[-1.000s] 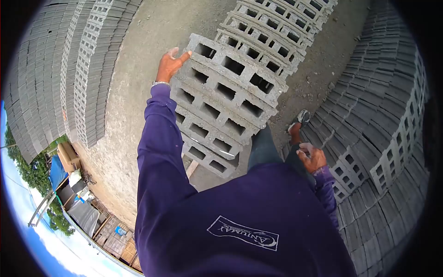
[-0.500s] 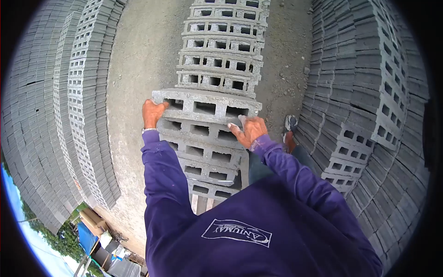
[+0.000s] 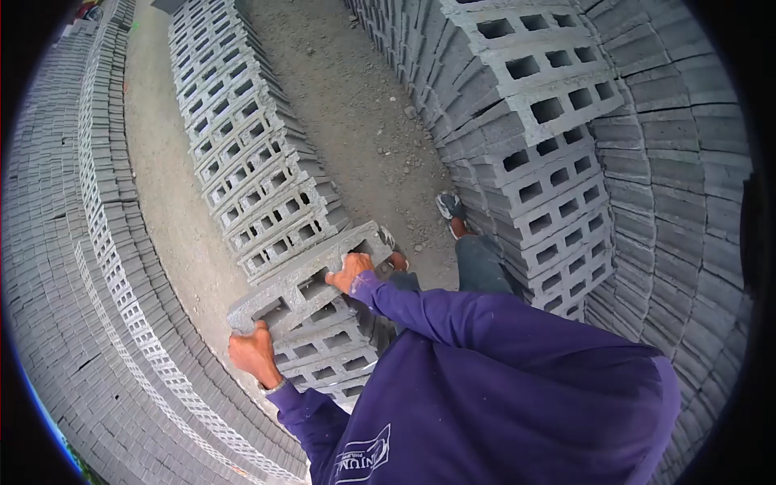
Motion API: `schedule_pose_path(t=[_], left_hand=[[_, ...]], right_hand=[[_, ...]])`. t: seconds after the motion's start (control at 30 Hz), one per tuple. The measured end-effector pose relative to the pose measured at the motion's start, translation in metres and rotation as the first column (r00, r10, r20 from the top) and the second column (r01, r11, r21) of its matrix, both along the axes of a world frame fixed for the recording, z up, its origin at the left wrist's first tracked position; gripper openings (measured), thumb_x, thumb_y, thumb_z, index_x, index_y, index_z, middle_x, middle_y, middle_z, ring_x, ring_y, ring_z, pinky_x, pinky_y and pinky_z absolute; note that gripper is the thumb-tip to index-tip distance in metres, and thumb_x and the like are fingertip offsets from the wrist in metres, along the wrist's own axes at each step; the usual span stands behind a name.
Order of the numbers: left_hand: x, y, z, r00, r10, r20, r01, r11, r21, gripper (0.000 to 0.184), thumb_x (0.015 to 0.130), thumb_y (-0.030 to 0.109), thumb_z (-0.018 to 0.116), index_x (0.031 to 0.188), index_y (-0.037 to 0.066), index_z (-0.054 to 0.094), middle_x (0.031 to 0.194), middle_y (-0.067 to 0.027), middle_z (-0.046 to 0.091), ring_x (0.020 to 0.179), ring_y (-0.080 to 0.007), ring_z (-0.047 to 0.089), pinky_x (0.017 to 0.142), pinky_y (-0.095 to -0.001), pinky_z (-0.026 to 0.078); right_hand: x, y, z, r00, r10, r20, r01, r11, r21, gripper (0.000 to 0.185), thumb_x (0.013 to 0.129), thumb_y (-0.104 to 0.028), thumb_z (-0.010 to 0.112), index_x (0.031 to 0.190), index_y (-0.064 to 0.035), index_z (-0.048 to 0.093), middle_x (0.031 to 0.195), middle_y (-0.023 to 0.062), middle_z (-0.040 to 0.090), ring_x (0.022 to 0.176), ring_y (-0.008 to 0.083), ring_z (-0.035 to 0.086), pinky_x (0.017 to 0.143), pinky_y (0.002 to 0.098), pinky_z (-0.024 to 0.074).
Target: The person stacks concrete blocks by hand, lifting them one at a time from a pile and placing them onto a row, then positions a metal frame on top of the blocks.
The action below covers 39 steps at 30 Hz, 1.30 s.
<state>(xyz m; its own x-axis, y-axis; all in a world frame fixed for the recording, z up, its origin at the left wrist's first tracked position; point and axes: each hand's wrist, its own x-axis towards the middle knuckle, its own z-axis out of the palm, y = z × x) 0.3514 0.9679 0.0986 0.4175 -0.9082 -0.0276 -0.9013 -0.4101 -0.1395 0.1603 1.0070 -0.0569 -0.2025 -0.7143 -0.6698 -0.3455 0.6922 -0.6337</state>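
Observation:
A grey hollow concrete block [image 3: 293, 284] is held between my two hands, tilted, its three holes facing up. My left hand [image 3: 255, 356] grips its lower left end with the thumb at the end hole. My right hand [image 3: 349, 273] is closed on its near edge toward the right end, fingers at a hole. Below the held block lies a short stack of similar blocks [image 3: 327, 356], partly hidden by the block and my sleeve. Just beyond it runs a long row of blocks [image 3: 242, 153].
Tall stacked blocks [image 3: 558, 202] rise on the right, close to my feet, with more stacked blocks [image 3: 638, 153] behind. Another long wall of blocks [image 3: 105, 234] curves along the left. Gravelly ground [image 3: 356, 121] runs between the row and the right stacks.
The view has turned to the right. My right hand came from beside my leg onto the top block, and that block is now raised and tilted above the stack in both hands.

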Motion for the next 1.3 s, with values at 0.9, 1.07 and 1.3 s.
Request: schedule_pose_path(t=[0.9, 1.07, 1.3], left_hand=[[-0.527, 0.094, -0.059, 0.539, -0.145, -0.83, 0.346, 0.936, 0.061, 0.067, 0.072, 0.049, 0.075, 0.059, -0.015, 0.056, 0.05, -0.022, 0.054, 0.051, -0.0265, 0.056, 0.058, -0.0474, 0.046], [-0.535, 0.092, -0.08, 0.588, -0.146, -0.796, 0.406, 0.904, 0.135, 0.066, 0.073, 0.048, 0.074, 0.058, -0.012, 0.055, 0.055, -0.0207, 0.055, 0.053, -0.0284, 0.055, 0.056, -0.0458, 0.044], [-0.477, 0.087, -0.075, 0.321, 0.033, -0.946, 0.521, 0.828, 0.205, 0.062, 0.088, 0.046, 0.067, 0.089, -0.015, 0.063, 0.082, -0.023, 0.068, 0.08, -0.0227, 0.065, 0.07, -0.0394, 0.05]], right_hand=[[-0.617, 0.118, 0.115, 0.713, -0.075, -0.697, -0.038, 0.989, -0.145, 0.037, 0.062, -0.031, 0.077, 0.072, 0.0034, 0.067, 0.077, 0.0223, 0.066, 0.085, 0.0357, 0.063, 0.092, 0.0413, 0.043], [-0.631, 0.126, 0.089, 0.654, -0.097, -0.75, -0.137, 0.96, -0.243, 0.046, 0.066, -0.039, 0.071, 0.073, 0.0064, 0.067, 0.078, 0.0236, 0.067, 0.085, 0.0357, 0.064, 0.093, 0.0408, 0.0421], [-0.616, 0.118, 0.116, 0.564, 0.076, -0.822, -0.114, 0.993, 0.014, 0.052, 0.072, -0.045, 0.07, 0.085, 0.0057, 0.068, 0.086, 0.0224, 0.068, 0.092, 0.0345, 0.062, 0.095, 0.0408, 0.0399]])
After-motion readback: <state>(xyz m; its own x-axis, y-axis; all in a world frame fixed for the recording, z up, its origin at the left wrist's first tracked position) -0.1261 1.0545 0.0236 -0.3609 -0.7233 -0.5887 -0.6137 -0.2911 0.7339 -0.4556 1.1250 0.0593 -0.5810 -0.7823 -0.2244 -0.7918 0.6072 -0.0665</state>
